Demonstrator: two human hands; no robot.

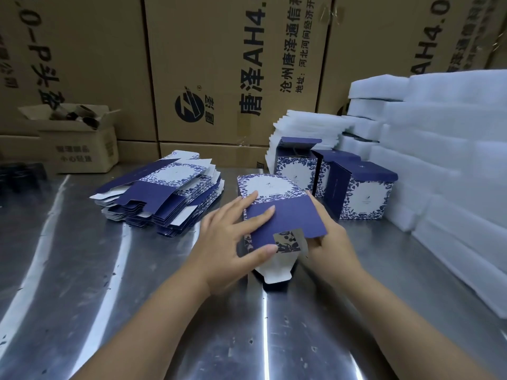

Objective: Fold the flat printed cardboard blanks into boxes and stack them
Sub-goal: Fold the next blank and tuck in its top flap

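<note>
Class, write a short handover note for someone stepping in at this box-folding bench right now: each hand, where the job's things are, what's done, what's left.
Left hand: fingers flat on the navy panel of the half-folded box, thumb at its end flap.
Right hand: holds the box's right side, fingers mostly hidden.
Flat blanks: piled on the metal table, left of the box.
Done: three folded boxes stand in a row to the right, by the white foam sheets.
Left: close this box's end flaps, set it with the others, then fold the rest of the pile.
</note>
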